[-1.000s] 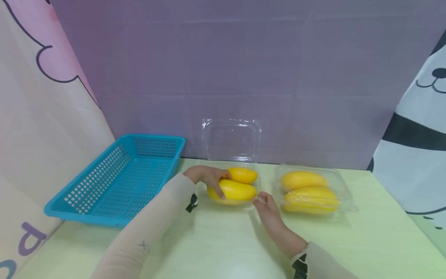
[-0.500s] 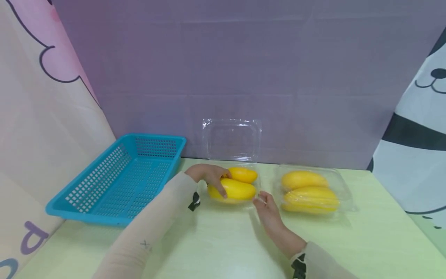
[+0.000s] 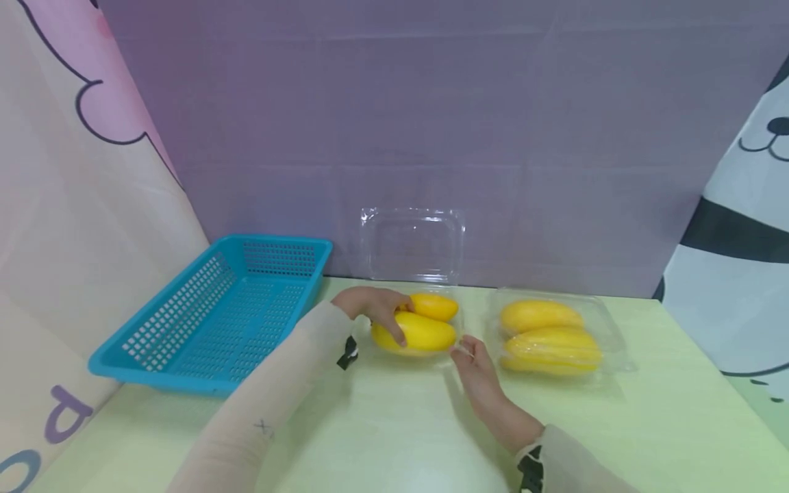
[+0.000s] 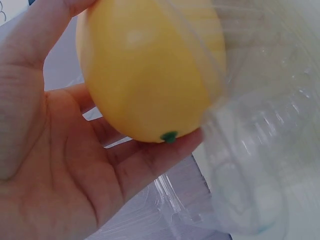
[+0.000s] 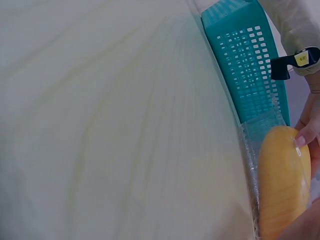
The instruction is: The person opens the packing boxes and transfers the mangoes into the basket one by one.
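In the head view my left hand [image 3: 377, 306] grips the left end of a yellow mango [image 3: 428, 333], its thumb across the front. This mango lies in an open clear plastic clamshell box, with a second mango [image 3: 436, 306] behind it. The box's lid [image 3: 414, 246] stands upright at the back. My right hand [image 3: 481, 380] pinches the front right corner of the box. Seen from the left wrist, the mango [image 4: 150, 70] shows a small green stem end, with my fingers around and under it. From the right wrist, the mango [image 5: 284, 180] sits inside the box's clear wall [image 5: 248, 165].
A blue perforated basket [image 3: 154, 378] stands on the left of the pale green table [image 3: 382, 424]. Just right of my right hand, another clear box [image 3: 610, 332] holds two mangoes [image 3: 551, 349]. A grey-purple cloth [image 3: 394, 123] hangs behind the table.
The head view has shifted slightly, so everything appears a little further right. Both hands keep their places on the mango and the box.
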